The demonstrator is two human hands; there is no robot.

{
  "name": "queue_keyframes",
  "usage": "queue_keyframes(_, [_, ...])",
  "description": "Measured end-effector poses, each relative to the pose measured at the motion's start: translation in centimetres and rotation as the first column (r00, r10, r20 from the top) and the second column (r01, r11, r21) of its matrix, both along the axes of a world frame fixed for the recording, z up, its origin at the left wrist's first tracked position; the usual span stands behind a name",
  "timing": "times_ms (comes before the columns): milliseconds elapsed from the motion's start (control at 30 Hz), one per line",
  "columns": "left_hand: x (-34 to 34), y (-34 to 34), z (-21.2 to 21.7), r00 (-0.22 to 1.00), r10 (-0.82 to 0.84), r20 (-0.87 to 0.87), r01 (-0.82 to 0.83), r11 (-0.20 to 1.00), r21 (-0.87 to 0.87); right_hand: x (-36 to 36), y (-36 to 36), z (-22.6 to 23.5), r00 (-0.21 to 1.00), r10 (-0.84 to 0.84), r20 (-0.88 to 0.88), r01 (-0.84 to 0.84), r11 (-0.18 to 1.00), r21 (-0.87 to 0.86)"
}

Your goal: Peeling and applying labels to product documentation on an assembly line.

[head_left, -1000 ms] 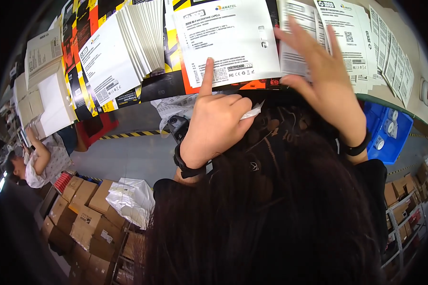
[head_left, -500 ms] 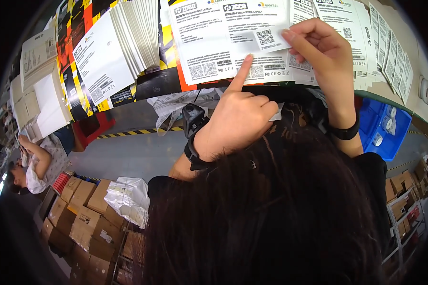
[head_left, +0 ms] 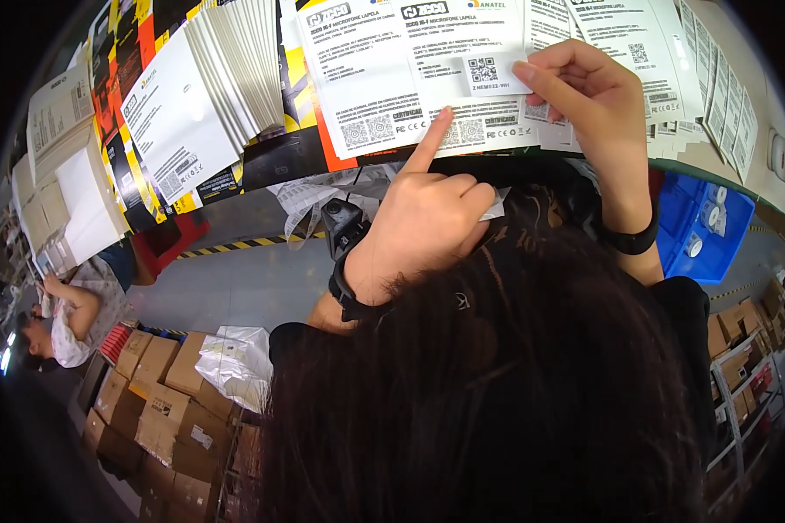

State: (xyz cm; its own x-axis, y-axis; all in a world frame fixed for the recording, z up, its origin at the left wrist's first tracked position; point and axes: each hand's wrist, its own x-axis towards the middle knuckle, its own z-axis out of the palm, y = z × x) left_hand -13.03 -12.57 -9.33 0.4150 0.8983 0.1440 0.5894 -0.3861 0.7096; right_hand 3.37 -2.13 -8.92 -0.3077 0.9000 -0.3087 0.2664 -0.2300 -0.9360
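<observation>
Hands: left (head_left: 432, 213) on printed white sheet (head_left: 449, 65), right (head_left: 595, 100) pinching square-code label (head_left: 495, 75).

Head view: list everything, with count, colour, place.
Table: one, tan, top.
Printed sheets: many, white, across table.
Packaging: count unclear, yellow-orange-black, under sheets.
Label: one, white, over middle sheets.
Slip: one, white, below sheets.
Device: one, black, left of slip.
Bin: one, blue, right.
Round items: several, white, inside bin.
Bag: one, silvery, lower left.
Boxes: many, brown, both lower sides.
Co-worker: one, light patterned top, far left.
Left hand: one, black-banded, pointing at sheets.
Right hand: one, black-banded, pinching label.
</observation>
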Motion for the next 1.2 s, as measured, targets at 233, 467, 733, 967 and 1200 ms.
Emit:
queue_keyframes(233, [0.0,0.0,-0.5,0.999,0.001,-0.044,-0.001,1.000,0.006,-0.1,0.0,-0.4,0.999,-0.005,0.048,0.006,1.000,-0.013])
queue_keyframes(467, [-0.1,0.0,-0.5,0.998,0.000,-0.057,-0.001,1.000,-0.014,-0.6,-0.2,-0.4,0.997,-0.038,0.073,0.040,0.999,-0.025])
queue_keyframes(733, [-0.2,0.3,-0.7,0.997,-0.014,-0.072,0.012,1.000,-0.018,-0.6,0.1,-0.8,0.995,-0.034,0.095,0.036,0.999,-0.025])
queue_keyframes(967, [0.0,0.4,-1.0,0.998,-0.009,-0.062,0.007,0.999,-0.032,-0.4,0.2,-1.1,0.999,-0.040,0.036,0.041,0.999,-0.023])
queue_keyframes(1200, [0.1,0.4,-1.3,0.998,-0.007,-0.070,0.005,1.000,-0.025,-0.6,0.1,-1.0,0.997,-0.050,0.050,0.052,0.998,-0.029])
